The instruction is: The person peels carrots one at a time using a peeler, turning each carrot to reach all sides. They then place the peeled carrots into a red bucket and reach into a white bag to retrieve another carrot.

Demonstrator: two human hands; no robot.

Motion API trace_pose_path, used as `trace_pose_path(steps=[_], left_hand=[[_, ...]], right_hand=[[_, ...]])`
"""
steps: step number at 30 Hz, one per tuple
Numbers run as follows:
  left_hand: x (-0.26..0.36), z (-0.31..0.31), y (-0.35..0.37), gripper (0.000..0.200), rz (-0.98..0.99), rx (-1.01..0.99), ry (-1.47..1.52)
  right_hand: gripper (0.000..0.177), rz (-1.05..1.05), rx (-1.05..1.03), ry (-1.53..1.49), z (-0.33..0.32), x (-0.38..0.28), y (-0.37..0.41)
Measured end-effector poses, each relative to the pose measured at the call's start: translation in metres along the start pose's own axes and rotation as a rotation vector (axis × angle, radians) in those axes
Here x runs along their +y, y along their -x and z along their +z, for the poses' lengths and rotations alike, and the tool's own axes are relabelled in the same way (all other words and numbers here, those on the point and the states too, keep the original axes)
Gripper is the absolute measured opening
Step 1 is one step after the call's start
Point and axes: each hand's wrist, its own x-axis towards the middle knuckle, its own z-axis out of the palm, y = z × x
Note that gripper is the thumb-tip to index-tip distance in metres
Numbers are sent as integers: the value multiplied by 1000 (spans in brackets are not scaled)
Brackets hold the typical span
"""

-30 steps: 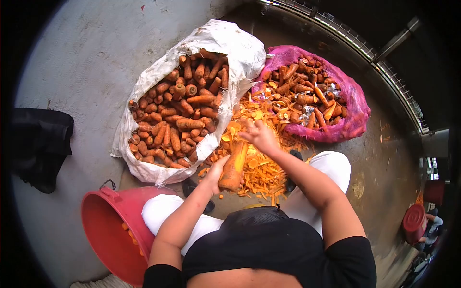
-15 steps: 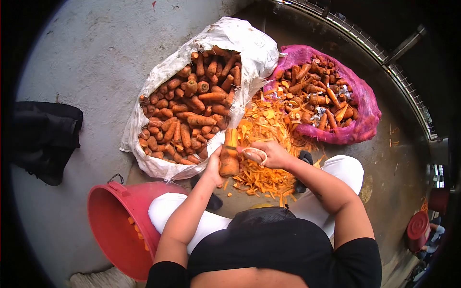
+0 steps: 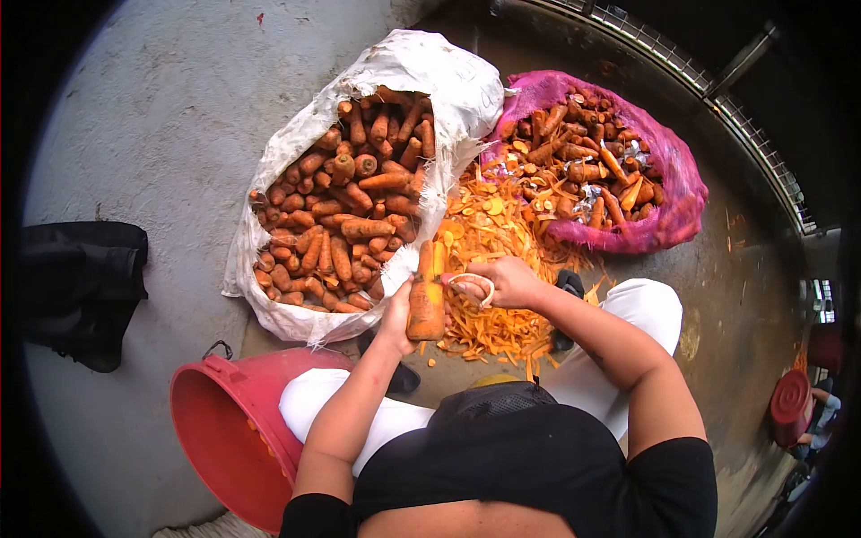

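A thick carrot [image 3: 426, 312] stands nearly upright in my left hand [image 3: 395, 312], whose fingers are wrapped round its left side. Bright orange strips of peeled flesh show on its upper part; the lower part still wears dull skin. My right hand [image 3: 508, 282] is closed on a peeler [image 3: 475, 289] with a pale loop-shaped handle. The peeler's working end meets the carrot's right side and is mostly hidden by the fingers. Beneath both hands lies a heap of orange peelings [image 3: 493, 325].
A white sack [image 3: 448, 72] full of unpeeled carrots lies ahead to the left. The pink mesh sack [image 3: 686, 193] at right holds carrot pieces and scraps. A red bucket [image 3: 285, 369] lies tipped by my left knee. Black cloth [image 3: 81, 287] lies far left; another person [image 3: 821, 417] is far right.
The carrot has turned slightly in my left hand and shows more bare orange flesh. My right hand has shifted a little with the peeler. The view has tilted slightly.
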Motion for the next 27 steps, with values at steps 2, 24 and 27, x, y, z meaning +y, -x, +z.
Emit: trace_pose_path(steps=[2,24,27], left_hand=[[3,3,3,45,-14,5,-1],[1,-4,-11,52,60,-52,204],[3,-8,-15,45,47,-17,207]], right_hand=[[36,20,-7,1,0,8,-1],[34,45,32,-257,-4,-1,-11],[31,-6,-74,-191,-6,-6,-3]])
